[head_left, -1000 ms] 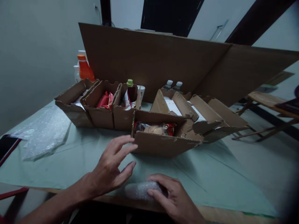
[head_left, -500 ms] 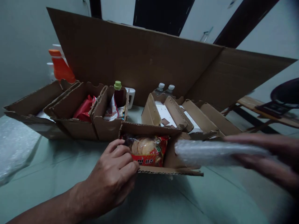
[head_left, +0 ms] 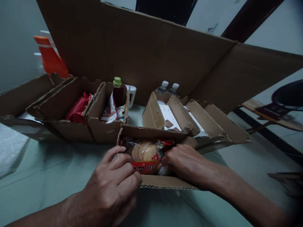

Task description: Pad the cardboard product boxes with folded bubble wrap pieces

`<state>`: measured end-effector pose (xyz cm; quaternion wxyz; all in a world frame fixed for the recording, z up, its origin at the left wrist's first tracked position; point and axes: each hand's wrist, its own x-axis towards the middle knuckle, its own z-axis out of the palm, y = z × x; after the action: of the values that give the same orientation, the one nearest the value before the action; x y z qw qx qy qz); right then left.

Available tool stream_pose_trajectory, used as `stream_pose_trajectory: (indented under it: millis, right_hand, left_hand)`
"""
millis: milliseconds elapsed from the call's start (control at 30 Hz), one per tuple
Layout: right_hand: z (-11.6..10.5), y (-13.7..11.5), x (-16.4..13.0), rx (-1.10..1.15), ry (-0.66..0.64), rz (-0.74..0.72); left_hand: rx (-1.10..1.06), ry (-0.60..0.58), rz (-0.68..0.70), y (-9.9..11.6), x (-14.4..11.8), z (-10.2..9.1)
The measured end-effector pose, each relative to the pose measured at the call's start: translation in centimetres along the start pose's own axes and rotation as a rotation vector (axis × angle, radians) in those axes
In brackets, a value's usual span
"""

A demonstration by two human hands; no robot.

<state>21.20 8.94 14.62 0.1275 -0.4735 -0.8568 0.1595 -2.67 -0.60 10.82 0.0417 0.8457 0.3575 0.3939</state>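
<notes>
Inside the open brown cardboard box at the front lies a red-and-clear plastic packet of round pale biscuits, with a shiny, translucent wrapped bundle beside its right end, mostly hidden under the right hand, whose fingers reach down into the box so that I cannot tell whether they grip it. The left hand holds the box's front left rim, its fingers curled over the edge. Behind stand brown cardboard bins, one with a crumpled red glossy pouch, and beyond them rises a tall brown cardboard panel.
</notes>
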Motion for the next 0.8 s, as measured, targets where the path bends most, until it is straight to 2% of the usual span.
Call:
stream_pose_trajectory:
  millis: [67,100,133,200,267,333,400,500,600,700,800]
  right_hand:
    - [-0.4,0.1,0.0,-0.174,-0.305,-0.128]
    - [-1.0,0.1,-0.1,-0.252,-0.385,-0.173]
    - [-1.8,0.2,-0.3,-0.3,-0.381,-0.199]
    - [-3.8,0.3,-1.1,-0.321,-0.241,-0.252]
    - [-6.0,0.6,-2.7,-0.297,-0.001,-0.288]
    - [-7.6,1.1,-5.2,-0.284,0.252,-0.242]
    - [-8.0,1.9,-8.2,-0.271,0.458,-0.118]
    - [-6.2,3.5,-12.0,-0.18,0.605,0.099]
    - [-2.5,4.7,-13.4,-0.005,0.556,0.215]
    - [1.5,4.9,-12.2,0.194,0.437,0.251]
    - [4.6,4.5,-9.6,0.386,0.381,0.271]
  left_hand:
    - [-0.004,0.004,-0.003,0.0,0.1,-0.1]
    - [-0.003,0.001,-0.003,0.0,0.1,-0.1]
    - [0.0,-0.008,-0.002,0.0,0.2,-0.1]
    - [0.015,-0.027,0.0,0.0,0.3,-0.2]
    - [0.045,0.0,-0.011,0.1,0.2,-0.4]
    - [0.079,0.099,-0.04,0.1,-0.3,-0.6]
    - [0.091,0.234,-0.104,0.2,-1.3,-0.7]
    - [0.008,0.352,-0.306,0.0,-3.5,-0.4]
    - [-0.169,0.264,-0.582,-0.4,-5.6,0.9]
    - [-0.378,0.212,-0.757,-0.8,-6.3,2.9]
    - [-0.535,0.236,-0.819,-0.9,-5.4,4.9]
